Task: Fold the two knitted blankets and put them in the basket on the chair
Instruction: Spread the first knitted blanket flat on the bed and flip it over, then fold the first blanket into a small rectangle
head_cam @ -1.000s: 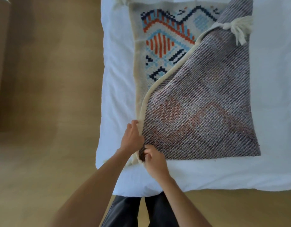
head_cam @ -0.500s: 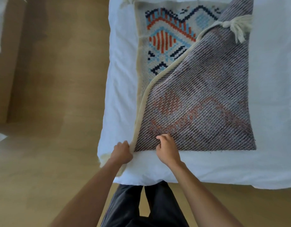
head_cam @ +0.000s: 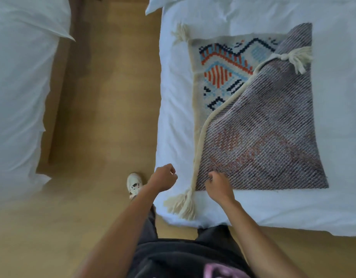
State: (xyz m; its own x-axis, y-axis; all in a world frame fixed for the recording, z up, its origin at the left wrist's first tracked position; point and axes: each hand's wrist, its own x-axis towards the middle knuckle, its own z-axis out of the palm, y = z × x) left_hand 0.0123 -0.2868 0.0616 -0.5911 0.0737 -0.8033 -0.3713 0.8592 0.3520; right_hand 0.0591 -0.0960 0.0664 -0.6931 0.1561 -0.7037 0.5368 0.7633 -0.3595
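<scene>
White duvet on the bed point(head_cam: 343, 117) takes up most of the right side, with tan wood floor point(head_cam: 113, 117) down the middle and a second white bed point(head_cam: 16, 97) over on the left.

The knitted blanket point(head_cam: 263, 137) is lying flat on the right bed, close to its near-left corner. Its long axis runs straight away from the person, and the near edge sits roughly parallel to the foot of the bed. One corner is flipped diagonally across it, so most of what you see is the greyish reverse side. The cream border of that flap runs on a slant from the near-left corner up to the far right. The colourful face only shows as a triangle at the far left: orange, light blue and navy zigzags.

Both bare forearms reach forward from the bottom over dark trousers point(head_cam: 183, 255). The left hand point(head_cam: 163, 178) is over bare duvet just beside the blanket's cream edge, not touching it, curled into a fist with nothing in it. The right hand point(head_cam: 218, 185) is knuckles-up on the grey near edge with its fingers curled under. Honestly I can't tell if it's pinching the knit or just resting.

Cream tassels: near corner tassel point(head_cam: 183, 203) pointing toward the person, flap tassel point(head_cam: 297, 57) at the far right, far-left tassel point(head_cam: 180, 34). A white shoe point(head_cam: 134, 184) is on the floor by the bed.
</scene>
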